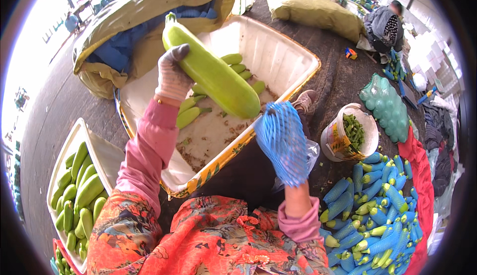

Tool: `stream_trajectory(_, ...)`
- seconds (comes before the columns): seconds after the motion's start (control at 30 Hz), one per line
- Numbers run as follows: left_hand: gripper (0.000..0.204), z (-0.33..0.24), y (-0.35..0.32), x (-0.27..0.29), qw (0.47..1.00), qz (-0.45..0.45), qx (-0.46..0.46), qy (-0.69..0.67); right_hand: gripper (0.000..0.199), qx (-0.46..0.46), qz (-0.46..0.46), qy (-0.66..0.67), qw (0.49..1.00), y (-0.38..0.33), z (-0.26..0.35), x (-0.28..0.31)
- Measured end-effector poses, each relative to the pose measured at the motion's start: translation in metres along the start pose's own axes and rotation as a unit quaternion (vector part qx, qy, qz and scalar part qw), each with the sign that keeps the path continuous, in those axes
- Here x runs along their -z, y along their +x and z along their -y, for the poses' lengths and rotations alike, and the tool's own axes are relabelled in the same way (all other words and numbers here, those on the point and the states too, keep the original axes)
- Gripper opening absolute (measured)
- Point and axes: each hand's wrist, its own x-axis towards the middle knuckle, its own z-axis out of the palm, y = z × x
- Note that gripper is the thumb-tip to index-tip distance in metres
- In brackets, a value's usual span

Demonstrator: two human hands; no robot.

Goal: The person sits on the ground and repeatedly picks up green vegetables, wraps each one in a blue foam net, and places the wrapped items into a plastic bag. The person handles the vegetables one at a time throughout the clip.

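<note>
One raised gourd (218, 76), one bucket (331, 137), two nearby white crates (278, 41).

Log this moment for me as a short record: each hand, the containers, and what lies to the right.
Left hand: gloved, gripping a large green gourd near its stem end
Right hand: inside a blue mesh sleeve, close to the gourd's lower end; contact unclear
Gourd: tilted, unsleeved, above the white tub
Tub: several smaller gourds and brown debris
Left bin: unsleeved green gourds
Right: pile of blue-sleeved gourds; beyond it, a white bucket holding green pieces
</note>
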Motion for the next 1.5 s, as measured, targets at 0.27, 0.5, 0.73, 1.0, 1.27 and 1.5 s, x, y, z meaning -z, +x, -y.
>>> stream_trajectory(0.27,0.037,-0.035,-0.043,-0.008,0.995,-0.032,-0.077,-0.046,0.029,-0.074,-0.087,0.36,0.926,0.026,0.019,-0.019)
stream_trajectory(0.5,0.038,-0.09,-0.074,-0.015,0.974,-0.092,-0.208,0.023,0.017,0.093,0.115,0.12,0.982,0.049,0.009,-0.048)
stream_trajectory(0.73,0.016,-0.049,-0.098,-0.056,0.968,-0.124,-0.138,0.171,0.014,0.015,0.134,0.418,0.898,0.036,0.071,-0.047)
stream_trajectory(1.0,0.069,0.058,-0.178,-0.093,0.607,0.265,-0.184,0.726,0.059,-0.489,-0.01,0.803,0.341,-0.018,0.067,0.003)
stream_trajectory(1.27,0.018,0.052,-0.22,-0.062,0.82,0.379,0.061,0.425,0.068,-0.297,0.117,0.899,0.299,-0.061,0.034,0.002)
stream_trajectory(1.5,0.007,0.051,-0.177,-0.017,0.915,0.024,-0.075,0.397,0.059,-0.191,0.297,0.584,0.731,-0.018,0.027,-0.044)
